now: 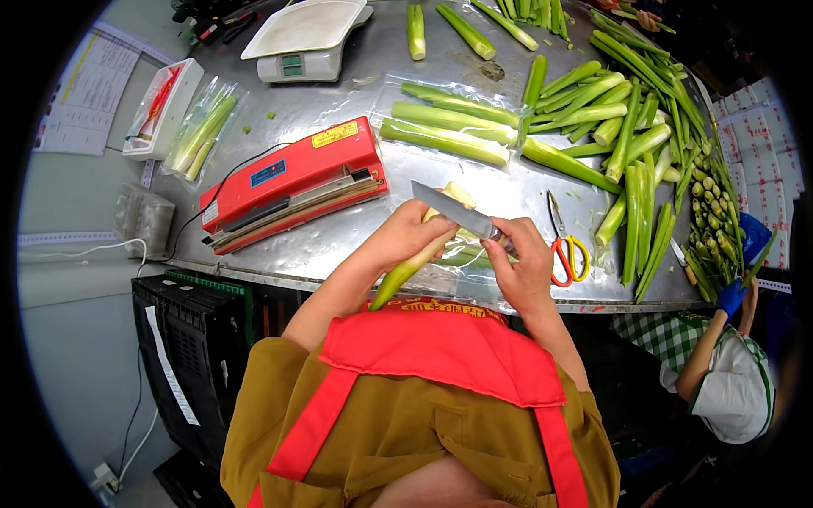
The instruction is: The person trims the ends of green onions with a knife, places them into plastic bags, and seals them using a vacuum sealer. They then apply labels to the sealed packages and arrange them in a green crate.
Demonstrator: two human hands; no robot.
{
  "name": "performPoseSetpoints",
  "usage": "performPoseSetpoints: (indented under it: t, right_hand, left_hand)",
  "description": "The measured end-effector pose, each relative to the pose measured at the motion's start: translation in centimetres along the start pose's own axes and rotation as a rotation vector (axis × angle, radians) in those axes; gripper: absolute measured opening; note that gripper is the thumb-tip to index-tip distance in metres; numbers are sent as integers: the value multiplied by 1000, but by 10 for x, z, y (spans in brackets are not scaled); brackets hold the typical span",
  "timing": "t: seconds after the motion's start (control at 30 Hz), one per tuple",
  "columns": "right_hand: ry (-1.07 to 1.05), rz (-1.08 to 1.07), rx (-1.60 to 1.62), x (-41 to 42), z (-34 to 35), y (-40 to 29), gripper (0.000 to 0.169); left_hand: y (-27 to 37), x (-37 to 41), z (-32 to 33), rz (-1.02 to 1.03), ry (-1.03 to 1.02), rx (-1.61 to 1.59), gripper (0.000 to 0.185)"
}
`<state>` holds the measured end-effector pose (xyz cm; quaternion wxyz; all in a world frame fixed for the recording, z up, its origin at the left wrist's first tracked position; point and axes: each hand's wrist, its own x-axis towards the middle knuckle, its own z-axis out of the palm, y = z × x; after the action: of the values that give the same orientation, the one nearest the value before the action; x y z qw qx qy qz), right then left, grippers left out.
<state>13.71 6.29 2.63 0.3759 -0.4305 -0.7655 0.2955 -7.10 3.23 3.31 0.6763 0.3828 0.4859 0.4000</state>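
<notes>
My left hand (413,232) is closed around a thick green-and-white vegetable stalk (406,270), its pale end pointing away from me. In my right hand (524,260) is a knife (451,208), its broad blade lying across the stalk's pale end and close to my left thumb. Beneath my hands, a clear plastic bag (444,279) lies at the table's near edge. Beyond them, several trimmed stalks (444,140) rest on another clear bag. Scissors with red and yellow handles (568,257) lie to the right of my right hand.
A red heat sealer (298,184) stands at left on the metal table (254,267), near a bagged stalk bundle (203,130) and a white scale (302,38). Many stalks (610,114) are heaped at right, beside another knife (685,263). A co-worker's blue-gloved hand (732,297) is at far right.
</notes>
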Motion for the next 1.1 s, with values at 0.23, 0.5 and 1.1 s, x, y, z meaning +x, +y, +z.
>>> performPoseSetpoints:
  t: [0.23,0.5,1.1]
  right_hand:
    - [11,170,50,3,-27,18,20]
    - [138,145,-133,2,-30,69,22]
    - [-497,541,709,-21,12,-6,68]
  left_hand:
    - [1,-10,-9,41,65,39,37]
    - [4,-16,-14,204,214,155,49]
    - [-21,27,1,347,215,-647,49]
